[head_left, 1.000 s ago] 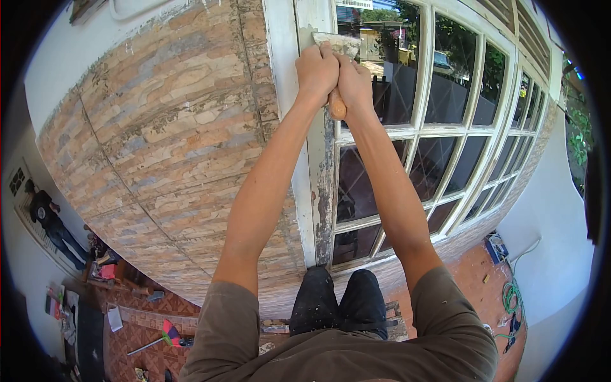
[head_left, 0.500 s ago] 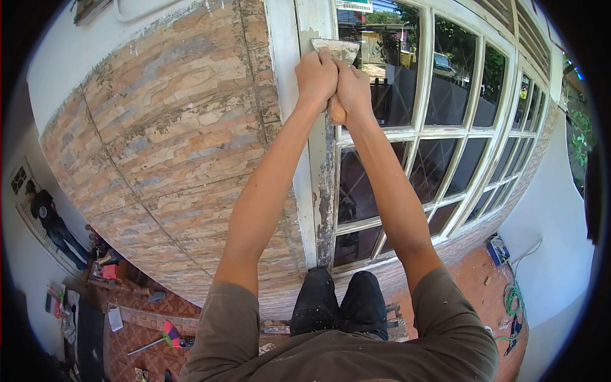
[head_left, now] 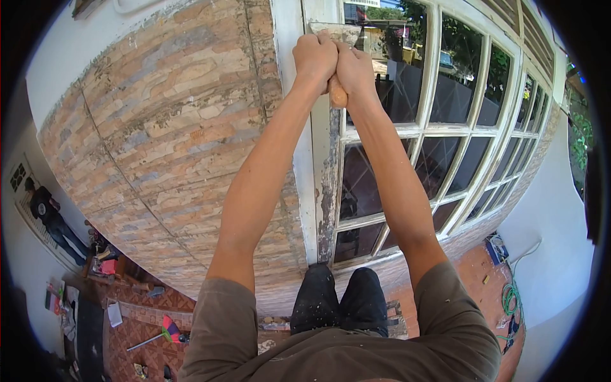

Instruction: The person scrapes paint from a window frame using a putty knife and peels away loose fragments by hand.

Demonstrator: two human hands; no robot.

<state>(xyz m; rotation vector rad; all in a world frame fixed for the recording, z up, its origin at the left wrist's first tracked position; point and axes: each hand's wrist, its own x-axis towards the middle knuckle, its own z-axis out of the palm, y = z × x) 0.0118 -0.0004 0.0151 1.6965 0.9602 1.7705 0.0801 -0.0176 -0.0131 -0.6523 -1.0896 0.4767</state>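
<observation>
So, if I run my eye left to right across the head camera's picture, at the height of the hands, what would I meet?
White wall, stone-patterned wall, white upright strip, left hand, right hand, white-framed glass panes.

Far left: person (head_left: 48, 219), standing, dark-clothed. Near left: multicoloured broom (head_left: 170, 330), tiled floor (head_left: 124, 342). Right: blue box (head_left: 495, 251), green coil (head_left: 509, 298).

Left hand (head_left: 315, 58) and right hand (head_left: 354, 67) higher now, nearer the top edge of the worn white-painted window post (head_left: 323, 146). Wooden-handled scraper with flat metal blade (head_left: 344, 30) up with them; rounded handle end (head_left: 338, 98) farther above the white crossbar (head_left: 439, 132). View shifted slightly.
</observation>
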